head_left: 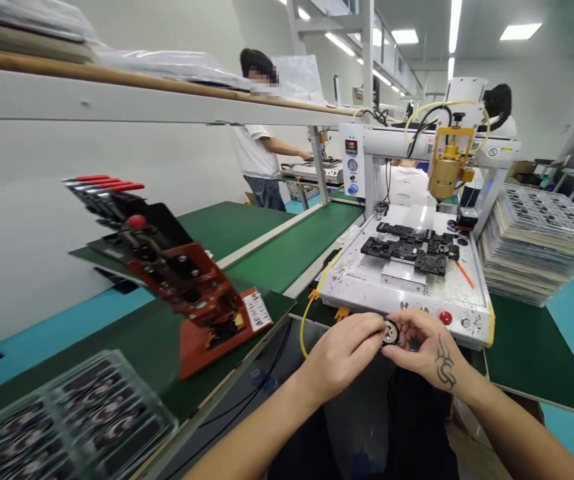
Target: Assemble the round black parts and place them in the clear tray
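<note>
Between my two hands, just in front of the white machine's front edge, is a small round part (391, 332) with a black rim and a silvery face. My left hand (349, 347) pinches its left side with the fingertips. The fingers of my right hand (424, 343) curl around its right side, and the thumb lies under its lower edge. Beyond my hands, black fixture plates (407, 247) sit on the white bed of the bench-top machine (351, 283). An orange stick (465, 274) lies beside these plates. My fingertips hide part of the round part.
A red hand-press tool (207, 300) stands at left. A clear tray of parts (101, 407) lies at lower left. Stacked trays (541, 240) rise at right. A yellow cable (307, 320) hangs by the machine's edge. Past the shelf (167, 100), a person (261, 150) works at another machine.
</note>
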Demonstrator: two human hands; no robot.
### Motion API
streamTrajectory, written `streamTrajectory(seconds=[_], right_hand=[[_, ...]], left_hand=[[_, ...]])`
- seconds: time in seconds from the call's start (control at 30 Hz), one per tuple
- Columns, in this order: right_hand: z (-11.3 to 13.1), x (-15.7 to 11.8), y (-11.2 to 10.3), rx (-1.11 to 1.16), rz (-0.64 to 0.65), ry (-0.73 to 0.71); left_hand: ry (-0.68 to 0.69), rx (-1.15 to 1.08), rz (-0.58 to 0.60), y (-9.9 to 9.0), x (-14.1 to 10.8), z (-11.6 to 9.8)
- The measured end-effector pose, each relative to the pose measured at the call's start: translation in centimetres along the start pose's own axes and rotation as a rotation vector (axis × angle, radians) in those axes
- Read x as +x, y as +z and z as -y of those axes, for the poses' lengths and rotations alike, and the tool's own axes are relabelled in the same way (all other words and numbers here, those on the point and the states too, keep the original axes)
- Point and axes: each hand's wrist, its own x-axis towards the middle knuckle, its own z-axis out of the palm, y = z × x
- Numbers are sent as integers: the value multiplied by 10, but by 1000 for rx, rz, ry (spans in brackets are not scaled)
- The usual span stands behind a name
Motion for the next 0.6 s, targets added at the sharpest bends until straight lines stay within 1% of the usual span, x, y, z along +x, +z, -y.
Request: streamTrajectory(seconds=[0.07, 0.13, 0.2, 0.23, 0.3, 0.4, 0.5, 0.53, 0.6], right_hand=[[-3, -2, -15, -30, -53, 35], [-6, -6, -36, -83, -132, 71], [-6, -10, -62, -147, -234, 91], [-6, -12, -74, -178, -286, 93], [-4, -16, -98, -236, -384, 82], [-1, -20, -123, -285, -484, 51], [3, -24, -138, -334, -524, 38], [5, -26, -142, -349, -535, 36], [8, -32, -150, -364, -560, 33]], left_hand=[[3, 30, 31, 11, 6, 5], [-63, 50, 65, 20, 15, 16], [-127, 54, 76, 28, 31, 33], [-156, 62, 82, 31, 43, 44], [-213, 99, 113, 39, 75, 65], [-294, 143, 223, 58, 136, 92], [-266, 79, 348, 88, 194, 112], [-262, 62, 391, 99, 209, 118], [-278, 43, 486, 119, 231, 131]])
